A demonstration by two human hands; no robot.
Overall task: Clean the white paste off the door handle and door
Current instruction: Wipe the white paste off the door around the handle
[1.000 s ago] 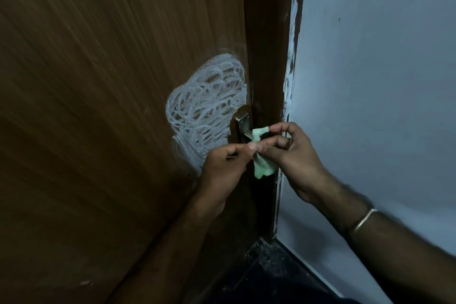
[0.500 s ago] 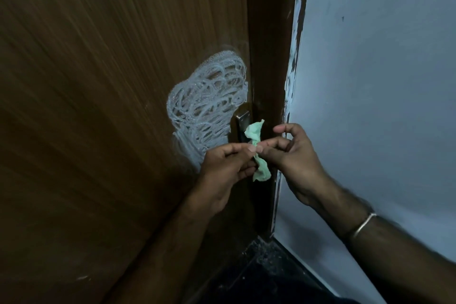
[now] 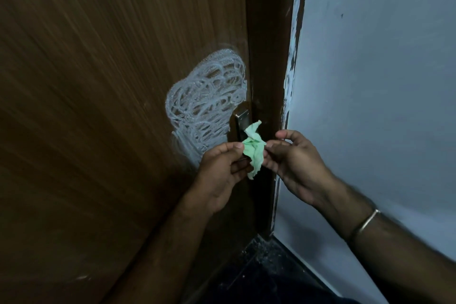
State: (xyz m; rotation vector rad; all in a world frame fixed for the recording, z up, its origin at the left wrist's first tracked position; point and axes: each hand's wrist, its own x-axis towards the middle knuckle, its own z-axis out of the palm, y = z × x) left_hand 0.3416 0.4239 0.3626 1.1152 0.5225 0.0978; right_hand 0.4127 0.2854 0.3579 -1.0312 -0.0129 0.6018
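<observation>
Left hand [image 3: 219,168] and right hand [image 3: 293,158] grip crumpled green cloth [image 3: 253,152], long axis vertical

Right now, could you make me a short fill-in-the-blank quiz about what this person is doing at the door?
1. Both hands, the left hand and the right hand, hold a crumpled ____ cloth.
2. The white paste is smeared on the wooden ____.
3. The bracelet sits on the ____ wrist.

Missing words: green; door; right

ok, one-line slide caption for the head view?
Both hands, left hand and right hand, pinch a green cloth beside the paste-smeared door handle.
</observation>
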